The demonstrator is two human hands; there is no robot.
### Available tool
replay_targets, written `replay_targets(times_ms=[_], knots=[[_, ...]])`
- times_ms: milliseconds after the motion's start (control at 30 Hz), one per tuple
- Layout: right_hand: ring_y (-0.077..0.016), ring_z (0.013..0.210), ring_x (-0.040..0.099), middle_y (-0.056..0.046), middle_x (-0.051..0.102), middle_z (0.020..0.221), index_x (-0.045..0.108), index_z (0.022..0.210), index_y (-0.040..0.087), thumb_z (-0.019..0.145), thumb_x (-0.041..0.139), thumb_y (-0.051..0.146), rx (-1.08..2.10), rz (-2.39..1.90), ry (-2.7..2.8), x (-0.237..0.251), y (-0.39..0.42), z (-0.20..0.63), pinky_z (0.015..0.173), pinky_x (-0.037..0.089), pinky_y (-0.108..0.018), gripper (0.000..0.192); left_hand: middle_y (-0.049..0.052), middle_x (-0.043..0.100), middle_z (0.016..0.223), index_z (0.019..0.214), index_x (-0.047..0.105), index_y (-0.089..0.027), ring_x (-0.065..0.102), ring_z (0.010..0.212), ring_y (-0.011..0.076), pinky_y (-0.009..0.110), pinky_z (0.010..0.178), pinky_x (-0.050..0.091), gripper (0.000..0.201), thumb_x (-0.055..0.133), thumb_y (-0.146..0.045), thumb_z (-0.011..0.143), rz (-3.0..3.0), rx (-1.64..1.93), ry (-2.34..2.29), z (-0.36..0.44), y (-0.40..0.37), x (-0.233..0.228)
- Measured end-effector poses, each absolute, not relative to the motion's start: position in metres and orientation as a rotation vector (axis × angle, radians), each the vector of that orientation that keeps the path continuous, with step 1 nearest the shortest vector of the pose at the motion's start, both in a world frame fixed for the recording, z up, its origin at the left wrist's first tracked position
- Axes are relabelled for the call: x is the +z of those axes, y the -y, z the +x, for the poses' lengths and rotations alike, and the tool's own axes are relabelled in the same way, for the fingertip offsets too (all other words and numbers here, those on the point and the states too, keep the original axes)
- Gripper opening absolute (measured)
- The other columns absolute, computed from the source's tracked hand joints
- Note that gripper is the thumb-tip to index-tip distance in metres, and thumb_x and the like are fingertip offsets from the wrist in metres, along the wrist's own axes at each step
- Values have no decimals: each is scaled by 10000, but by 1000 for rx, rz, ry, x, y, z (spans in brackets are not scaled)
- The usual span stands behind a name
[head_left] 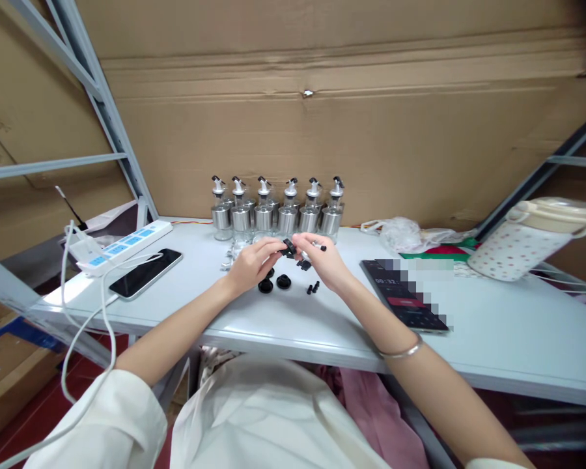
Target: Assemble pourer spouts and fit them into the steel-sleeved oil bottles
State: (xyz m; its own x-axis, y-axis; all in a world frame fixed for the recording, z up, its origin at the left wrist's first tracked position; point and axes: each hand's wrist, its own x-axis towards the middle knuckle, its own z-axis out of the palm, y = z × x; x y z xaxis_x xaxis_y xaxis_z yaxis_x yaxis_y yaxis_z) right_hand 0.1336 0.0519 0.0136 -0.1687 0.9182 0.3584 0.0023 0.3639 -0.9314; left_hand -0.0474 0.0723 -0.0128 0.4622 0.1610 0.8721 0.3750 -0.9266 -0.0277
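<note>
Both hands (293, 260) on black cap (288, 247)

Even, bright overhead light, soft and diffuse. Bench (508, 326) reads slightly blown out near the power strip (127, 244); faint short shadows under the hands (293, 260). Mild glare on the phone (146, 273) screen. Strong wide-angle bowing at the edges: shelf rails curve, corners darken top right. Centre sharp, lower edge and sleeves soft. Part of the tablet (405, 296) is pixelated out.
</note>
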Motion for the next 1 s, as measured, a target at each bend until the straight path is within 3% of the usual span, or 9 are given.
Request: replay_targets(times_ms=[200, 333, 433, 700, 1000], knots=[[-123, 571, 465, -3, 485, 629, 565, 649, 211, 739, 462, 751, 950, -799, 1233, 17, -57, 132, 565, 388, -272, 557, 41, 634, 941, 1055, 502, -189, 570, 645, 74, 224, 669, 489, 155, 484, -161, 903, -2479, -1539, 453, -42, -71, -14], [-97, 452, 349, 26, 369, 538, 469, 590, 220, 723, 381, 815, 919, -855, 1104, 18, -59, 135, 446, 296, -256, 616, 39, 631, 934, 1061, 485, -195, 574, 662, 81, 221, 648, 481, 154, 457, -165, 913, -2492, -1532, 437, -38, -68, -15], [-75, 404, 273, 57, 304, 481, 455, 587, 220, 689, 454, 810, 955, -865, 1143, 19, -57, 134, 411, 245, -246, 599, 48, 633, 954, 1070, 475, -192, 577, 667, 83, 219, 640, 481, 146, 452, -173, 927, -2504, -1512, 437, -37, -66, -15], [-77, 457, 363, 55, 404, 498, 505, 620, 208, 647, 626, 709, 926, -832, 1290, 14, -54, 132, 456, 324, -229, 516, 69, 634, 982, 1073, 481, -192, 610, 798, 117, 237, 671, 491, 137, 444, -182, 941, -2568, -1487, 431, -36, -65, -17], [-85, 521, 403, 45, 466, 584, 560, 644, 196, 676, 669, 588, 1039, -849, 1363, 9, -58, 133, 510, 366, -227, 407, 58, 603, 972, 1060, 474, -193, 548, 671, 90, 232, 656, 486, 128, 456, -226, 938, -2621, -1443, 470, -38, -66, -16]])
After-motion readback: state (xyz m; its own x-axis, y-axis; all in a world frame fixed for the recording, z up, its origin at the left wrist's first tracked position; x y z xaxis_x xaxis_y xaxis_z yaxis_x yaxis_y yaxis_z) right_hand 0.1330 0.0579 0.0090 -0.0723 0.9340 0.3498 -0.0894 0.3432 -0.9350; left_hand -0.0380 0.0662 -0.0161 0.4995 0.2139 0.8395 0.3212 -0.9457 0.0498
